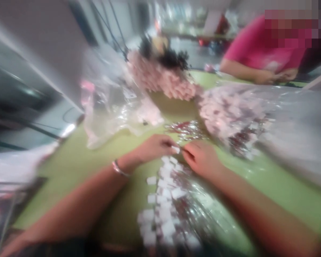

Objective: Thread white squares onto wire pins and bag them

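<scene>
My left hand [158,147], with a bracelet [119,168] at its wrist, is closed in a pinch on a small white tab [176,149]. Close by on the right, my right hand [202,157] is curled shut, its fingertips almost meeting the tab; blur hides what is between them. Below both hands lies a long pile of white tabs [168,194] on thin, shiny, partly reddish strands [200,210]. More silvery and red strands [186,129] are scattered just beyond my fingers.
A green table [75,167] carries clear plastic bags [115,107] at left, pink bundles [173,84] at the back and a pale pink heap [227,107] at right. Whitish plastic sheeting [296,128] covers the right side. Across the table is a person in a pink shirt [256,50].
</scene>
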The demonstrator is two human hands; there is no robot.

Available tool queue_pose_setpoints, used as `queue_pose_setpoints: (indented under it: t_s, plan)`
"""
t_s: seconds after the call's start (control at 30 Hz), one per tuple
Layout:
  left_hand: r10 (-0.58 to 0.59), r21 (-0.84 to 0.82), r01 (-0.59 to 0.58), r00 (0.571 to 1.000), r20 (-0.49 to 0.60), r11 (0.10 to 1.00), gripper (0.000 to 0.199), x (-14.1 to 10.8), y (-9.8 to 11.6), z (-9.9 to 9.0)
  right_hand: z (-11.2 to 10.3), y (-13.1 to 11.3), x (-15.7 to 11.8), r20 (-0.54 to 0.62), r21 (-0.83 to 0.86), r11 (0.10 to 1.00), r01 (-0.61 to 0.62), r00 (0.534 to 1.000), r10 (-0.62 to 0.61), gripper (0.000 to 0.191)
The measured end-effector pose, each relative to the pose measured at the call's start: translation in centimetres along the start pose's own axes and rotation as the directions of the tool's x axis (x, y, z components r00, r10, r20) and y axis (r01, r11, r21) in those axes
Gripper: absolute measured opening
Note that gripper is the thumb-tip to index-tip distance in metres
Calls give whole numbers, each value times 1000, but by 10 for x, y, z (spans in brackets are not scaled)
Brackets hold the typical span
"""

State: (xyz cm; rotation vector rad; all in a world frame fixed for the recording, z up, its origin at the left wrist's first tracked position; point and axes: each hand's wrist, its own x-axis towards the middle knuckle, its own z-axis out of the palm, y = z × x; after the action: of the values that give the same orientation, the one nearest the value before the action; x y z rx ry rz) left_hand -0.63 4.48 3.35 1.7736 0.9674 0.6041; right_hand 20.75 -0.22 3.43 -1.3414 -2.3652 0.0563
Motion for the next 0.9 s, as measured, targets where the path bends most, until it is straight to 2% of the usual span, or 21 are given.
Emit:
queue_pose_setpoints:
  t_s: [0.07,0.1,0.17,0.23,0.27,0.33,0.4,0.43,0.53,0.63,0.83,0.9]
  plan:
    - [80,249,-44,987,-136,968,21,6,-4,-14,-3,-5,0,72,69,995,-71,995,66,23]
    - [123,387,-21,963,-241,922,23,9,-10,-21,-5,-8,0,127,121,990,-75,990,59,22]
    - [192,600,89,901,-389,795,29,15,-28,-32,-10,-14,2,273,246,969,-31,961,-38,23]
    - [236,701,125,888,-395,702,35,20,-46,-37,-15,-17,5,372,328,944,-30,923,-100,32]
    - [248,733,115,896,-368,670,38,21,-53,-38,-17,-16,6,383,326,943,-62,921,-73,36]
    - [256,783,80,920,-296,617,41,23,-60,-36,-18,-9,9,334,236,957,-170,939,85,37]
    - [252,822,73,933,-256,565,40,25,-60,-33,-15,2,12,254,87,960,-267,937,238,28]
    - [248,832,82,934,-255,548,39,26,-59,-32,-13,7,12,233,20,958,-285,933,273,22]
    - [223,815,111,933,-283,569,36,27,-59,-33,-4,15,11,225,-110,957,-268,931,286,14]
    - [224,741,120,910,-347,661,34,27,-64,-36,3,12,8,247,-163,963,-214,936,250,14]
    - [139,576,176,877,-460,798,28,26,-65,-43,-2,7,9,275,-218,960,-177,932,235,17]
    - [86,485,220,843,-531,846,23,28,-61,-43,-4,7,11,257,-200,956,-214,930,262,17]
